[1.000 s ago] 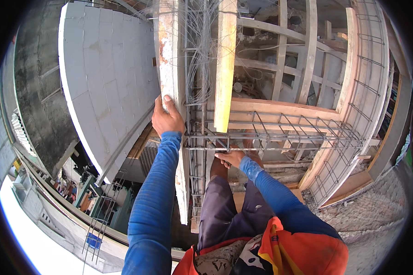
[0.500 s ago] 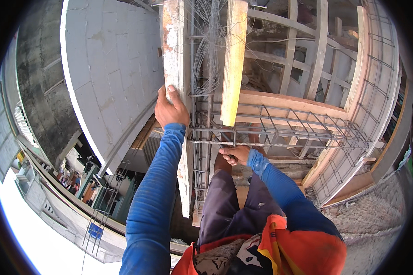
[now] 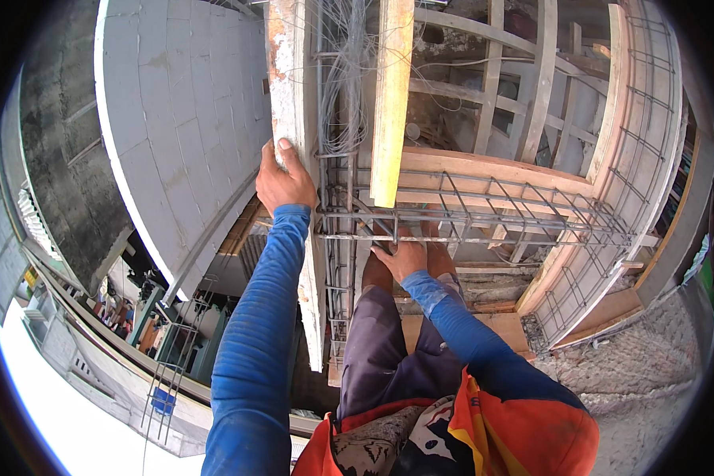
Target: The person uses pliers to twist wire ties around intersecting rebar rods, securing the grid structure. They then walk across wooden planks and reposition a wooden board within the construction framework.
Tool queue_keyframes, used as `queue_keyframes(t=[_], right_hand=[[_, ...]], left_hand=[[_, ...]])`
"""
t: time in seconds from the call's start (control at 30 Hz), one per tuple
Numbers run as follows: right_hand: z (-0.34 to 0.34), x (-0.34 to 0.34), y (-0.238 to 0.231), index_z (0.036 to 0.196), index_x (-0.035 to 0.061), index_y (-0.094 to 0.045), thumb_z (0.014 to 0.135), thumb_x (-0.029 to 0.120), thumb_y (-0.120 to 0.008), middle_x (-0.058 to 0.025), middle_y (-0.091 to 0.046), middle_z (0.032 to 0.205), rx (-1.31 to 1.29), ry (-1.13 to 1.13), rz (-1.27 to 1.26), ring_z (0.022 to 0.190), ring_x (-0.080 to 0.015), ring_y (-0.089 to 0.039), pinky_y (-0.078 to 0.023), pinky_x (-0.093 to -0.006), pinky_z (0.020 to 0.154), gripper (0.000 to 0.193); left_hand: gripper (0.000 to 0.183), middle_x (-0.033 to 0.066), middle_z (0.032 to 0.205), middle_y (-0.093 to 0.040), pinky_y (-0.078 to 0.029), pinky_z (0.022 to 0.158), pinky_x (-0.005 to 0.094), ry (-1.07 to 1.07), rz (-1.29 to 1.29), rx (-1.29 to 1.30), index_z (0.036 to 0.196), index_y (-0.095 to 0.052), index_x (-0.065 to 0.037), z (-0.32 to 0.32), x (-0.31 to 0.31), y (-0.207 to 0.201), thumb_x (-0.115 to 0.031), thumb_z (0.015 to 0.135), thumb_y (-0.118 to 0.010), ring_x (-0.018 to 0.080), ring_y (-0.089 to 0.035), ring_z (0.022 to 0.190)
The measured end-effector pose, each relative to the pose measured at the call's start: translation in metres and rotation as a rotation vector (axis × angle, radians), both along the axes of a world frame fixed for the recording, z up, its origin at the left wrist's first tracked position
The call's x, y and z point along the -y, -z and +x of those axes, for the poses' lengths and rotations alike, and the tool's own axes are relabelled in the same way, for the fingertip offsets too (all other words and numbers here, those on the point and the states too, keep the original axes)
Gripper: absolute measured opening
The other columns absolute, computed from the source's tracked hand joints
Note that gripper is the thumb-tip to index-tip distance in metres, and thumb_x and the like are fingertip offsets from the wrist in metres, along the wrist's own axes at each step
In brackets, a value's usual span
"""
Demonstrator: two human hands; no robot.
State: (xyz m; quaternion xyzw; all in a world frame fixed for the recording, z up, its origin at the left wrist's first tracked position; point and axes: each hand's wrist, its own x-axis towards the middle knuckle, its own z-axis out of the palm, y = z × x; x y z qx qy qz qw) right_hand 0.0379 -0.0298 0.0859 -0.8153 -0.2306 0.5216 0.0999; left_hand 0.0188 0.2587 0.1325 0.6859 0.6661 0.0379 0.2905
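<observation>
My left hand [image 3: 285, 181] is closed over the edge of an upright, paint-worn wooden board [image 3: 288, 87], its thumb on top. Beside the board runs a long steel rebar cage [image 3: 337, 274]. A second rebar cage [image 3: 492, 210] meets it from the right. My right hand [image 3: 402, 258] is closed just below the junction, close to the bars. Something dark shows at its fingertips, too small to make out. A bundle of loose tie wire [image 3: 349, 111] lies over the long cage beyond my hands. A yellowish wooden plank [image 3: 391, 103] stands to the right of the wire.
A tall grey block wall [image 3: 186, 127] rises on the left, with a drop to cluttered ground below. Wooden formwork [image 3: 496, 169] and crossed timbers [image 3: 539, 87] frame the opening at right. Rough concrete [image 3: 635, 389] lies at lower right. My legs stand between the cages.
My right hand has turned and shifted slightly upward, nearer the bars. My left hand keeps its hold on the board. The whole view has shifted a little, moving things leftward.
</observation>
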Motion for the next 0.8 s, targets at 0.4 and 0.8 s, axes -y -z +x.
queue_keyframes(t=[0.4,0.8], right_hand=[[-0.034,-0.012,0.032,0.119,0.0000,-0.053,0.081,0.016,-0.065,-0.0214,-0.050,0.115,0.422,-0.019,-0.075,0.117,-0.0405,-0.046,-0.039,-0.0498,0.100,0.043],[-0.018,-0.007,0.009,0.124,0.0050,-0.054,0.075,0.031,-0.077,-0.0158,-0.053,0.123,0.356,-0.227,-0.114,0.125,-0.0345,-0.043,-0.033,-0.0534,0.103,0.060]], left_hand=[[0.065,0.0292,0.096,-0.068,-0.048,0.084,0.0505,0.020,0.085,-0.025,0.116,-0.062,0.004,-0.004,0.000,0.007,-0.054,0.100,-0.038,0.0477,-0.064,0.097],[0.068,0.0302,0.100,-0.068,-0.048,0.088,0.0502,0.014,0.030,-0.020,0.119,-0.061,0.006,-0.001,-0.001,0.002,-0.056,0.099,-0.038,0.0477,-0.063,0.100]])
